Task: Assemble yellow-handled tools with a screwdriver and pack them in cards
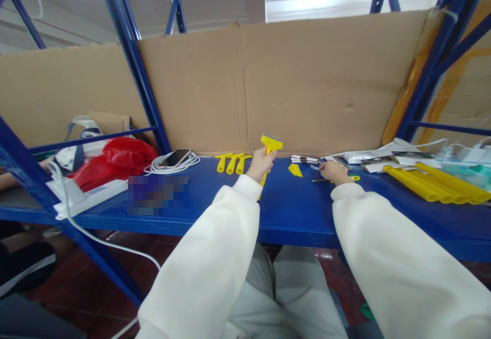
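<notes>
My left hand (261, 165) is closed around the handle of a yellow scraper (271, 143), its wide head pointing up and the handle's lower end showing below my fist. My right hand (334, 172) is low over the blue shelf, fingers bunched beside some small metal parts (314, 167); what they pinch, if anything, is hidden. A thin dark shaft (318, 180) and a yellow-green handle end (355, 178), perhaps one screwdriver, show on either side of that hand. Loose yellow pieces (295, 170) lie between my hands, in front of a stack of white-and-black packets (304, 159).
Several yellow scrapers (230, 164) lie left of my hands. Yellow tubes (433, 184) rest at the right. A phone (175, 158) sits on a coiled white cable (161, 167), near a red bag (118, 160). Cardboard (307, 83) stands behind; blue posts (143, 83) frame the shelf.
</notes>
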A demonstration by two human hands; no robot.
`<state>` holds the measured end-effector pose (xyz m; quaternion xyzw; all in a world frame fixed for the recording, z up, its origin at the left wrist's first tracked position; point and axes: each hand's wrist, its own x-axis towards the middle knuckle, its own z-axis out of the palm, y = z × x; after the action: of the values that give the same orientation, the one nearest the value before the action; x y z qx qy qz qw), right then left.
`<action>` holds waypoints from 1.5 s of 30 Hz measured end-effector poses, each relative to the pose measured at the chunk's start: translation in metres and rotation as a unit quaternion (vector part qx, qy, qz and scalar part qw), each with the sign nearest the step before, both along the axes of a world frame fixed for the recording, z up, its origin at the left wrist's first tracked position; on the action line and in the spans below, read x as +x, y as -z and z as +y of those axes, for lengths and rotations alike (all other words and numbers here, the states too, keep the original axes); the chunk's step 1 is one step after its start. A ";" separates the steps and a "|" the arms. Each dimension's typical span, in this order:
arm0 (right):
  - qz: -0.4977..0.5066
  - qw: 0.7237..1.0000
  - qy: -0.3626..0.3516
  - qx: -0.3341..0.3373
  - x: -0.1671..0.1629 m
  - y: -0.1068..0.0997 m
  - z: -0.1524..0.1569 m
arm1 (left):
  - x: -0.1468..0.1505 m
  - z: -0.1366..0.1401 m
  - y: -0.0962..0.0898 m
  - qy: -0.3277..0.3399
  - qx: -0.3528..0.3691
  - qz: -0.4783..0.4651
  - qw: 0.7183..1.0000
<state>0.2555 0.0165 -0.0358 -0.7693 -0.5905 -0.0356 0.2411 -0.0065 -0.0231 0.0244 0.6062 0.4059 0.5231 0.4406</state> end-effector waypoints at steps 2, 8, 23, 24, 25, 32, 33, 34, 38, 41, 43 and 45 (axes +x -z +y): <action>-0.018 0.998 0.031 -0.048 -0.007 -0.006 -0.006 | 0.007 -0.003 0.000 0.031 -0.050 -0.019 0.998; -0.053 0.996 0.019 -0.069 -0.019 -0.014 -0.016 | 0.019 -0.005 0.006 0.111 -0.186 0.034 0.976; -0.074 0.992 0.001 -0.100 -0.030 -0.019 -0.021 | 0.008 -0.002 0.013 0.143 -0.210 0.071 0.964; -0.075 0.992 0.001 -0.100 -0.030 -0.019 -0.021 | 0.007 -0.003 0.013 0.145 -0.209 0.071 0.964; -0.075 0.992 0.001 -0.101 -0.030 -0.018 -0.021 | 0.007 -0.003 0.013 0.148 -0.208 0.072 0.964; -0.074 0.992 -0.034 -0.097 -0.023 -0.010 -0.011 | 0.007 -0.005 0.012 0.151 -0.205 0.075 0.964; -0.074 0.991 -0.043 -0.100 -0.022 -0.008 -0.009 | 0.007 -0.006 0.012 0.152 -0.205 0.075 0.964; -0.075 0.991 -0.051 -0.101 -0.020 -0.008 -0.008 | 0.007 -0.006 0.012 0.152 -0.204 0.075 0.964; -0.081 0.990 -0.078 -0.081 -0.017 -0.005 -0.003 | 0.007 -0.005 0.013 0.153 -0.205 0.074 0.964; -0.068 0.993 -0.063 -0.074 -0.016 -0.004 -0.001 | 0.007 -0.004 0.013 0.155 -0.208 0.076 0.963; -0.055 0.994 -0.052 -0.080 -0.016 -0.004 0.000 | 0.007 -0.003 0.013 0.155 -0.209 0.076 0.963; -0.047 0.994 -0.051 -0.089 -0.016 -0.005 0.001 | 0.007 -0.002 0.014 0.153 -0.210 0.075 0.963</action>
<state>0.2391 0.0179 -0.0313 -0.7540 -0.6405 -0.0068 0.1453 0.0000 -0.0253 0.0106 0.5925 0.4411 0.3056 0.6009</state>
